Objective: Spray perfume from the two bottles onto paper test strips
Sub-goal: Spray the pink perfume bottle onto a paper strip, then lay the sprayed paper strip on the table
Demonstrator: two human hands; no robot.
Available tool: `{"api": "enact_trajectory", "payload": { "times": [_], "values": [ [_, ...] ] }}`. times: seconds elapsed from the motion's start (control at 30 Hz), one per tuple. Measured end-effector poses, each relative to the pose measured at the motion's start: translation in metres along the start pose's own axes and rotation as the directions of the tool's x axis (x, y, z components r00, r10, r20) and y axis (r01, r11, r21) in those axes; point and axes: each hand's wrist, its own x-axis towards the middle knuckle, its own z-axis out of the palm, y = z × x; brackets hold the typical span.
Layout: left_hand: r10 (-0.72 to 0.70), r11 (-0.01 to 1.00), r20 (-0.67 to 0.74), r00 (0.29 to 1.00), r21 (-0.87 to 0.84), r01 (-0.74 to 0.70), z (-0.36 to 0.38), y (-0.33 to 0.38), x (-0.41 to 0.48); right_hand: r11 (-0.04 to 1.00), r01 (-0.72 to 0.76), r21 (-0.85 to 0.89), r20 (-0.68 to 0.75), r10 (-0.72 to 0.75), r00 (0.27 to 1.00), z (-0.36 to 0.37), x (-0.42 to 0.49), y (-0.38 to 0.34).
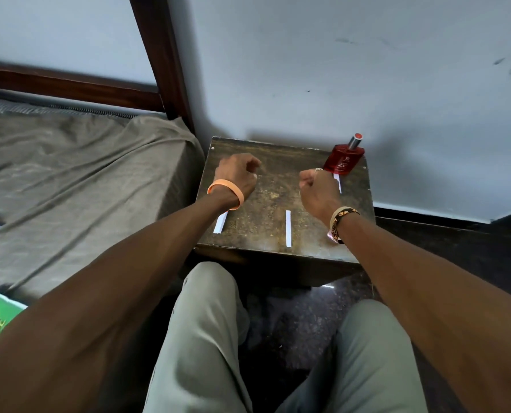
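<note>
Red perfume bottle [344,158] stands upright at the far right corner of the table [273,180], just beyond your right hand [318,189], a closed fist holding nothing and much nearer it than your left hand [236,175], also curled and empty, with the middle strip [288,228] lying near-to-far between your wrists

Two hands hover over a small dark table [278,186] against the wall; the left hand [237,174] has curled fingers, its hold unclear; the right hand [316,189] is a loose fist just beside a red perfume bottle [343,159]; three paper strips lie there: left strip [220,222], middle strip [288,228], right strip [337,182].
</note>
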Motion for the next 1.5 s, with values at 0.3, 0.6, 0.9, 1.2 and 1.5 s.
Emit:
{"api": "enact_trajectory", "payload": {
  "times": [0.3,0.6,0.9,1.2,1.5],
  "values": [
    [0.097,0.995,0.126,0.987,0.007,-0.099,0.032,0.055,-0.039,0.995,-0.036,0.089,-0.081,0.043,0.996,-0.048,-0.031,0.036],
    [0.091,0.996,0.231,0.969,-0.003,-0.093,0.077,0.075,-0.055,0.997,-0.025,0.068,-0.16,0.036,0.987,-0.072,-0.038,0.065],
    [-0.089,0.996,0.212,0.973,0.021,0.086,0.108,0.039,-0.049,0.995,0.095,0.034,0.077,-0.098,0.992,-0.02,-0.048,0.058],
    [-0.101,0.986,0.24,0.966,0.153,0.065,0.117,0.014,-0.024,0.985,-0.132,0.108,0.196,0.109,0.975,0.029,-0.011,0.064],
    [-0.045,0.988,0.289,0.956,0.156,-0.001,0.13,-0.008,-0.015,0.972,-0.151,0.179,0.15,0.125,0.981,0.052,0.005,0.07]
  ]
}}
